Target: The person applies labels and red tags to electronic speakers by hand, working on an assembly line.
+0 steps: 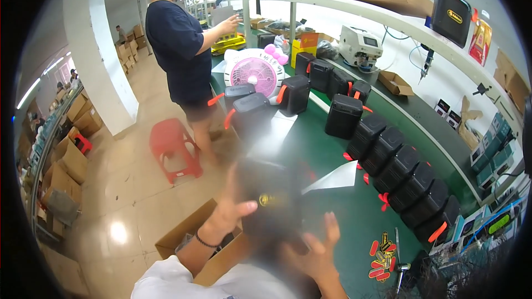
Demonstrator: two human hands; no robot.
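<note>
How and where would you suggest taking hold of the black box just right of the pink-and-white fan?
Probably by the upper part of the black box, coming down from above on the near side. It stands upright with its top exposed; the fan is close on its left and another box stands behind it. The orange strap seems a less firm hold.

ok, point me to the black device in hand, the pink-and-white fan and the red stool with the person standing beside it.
Black device (279,206), head view: front face, beside the gold badge.
Pink-and-white fan (252,79), head view: hub.
Red stool (168,133), head view: seat.
</note>
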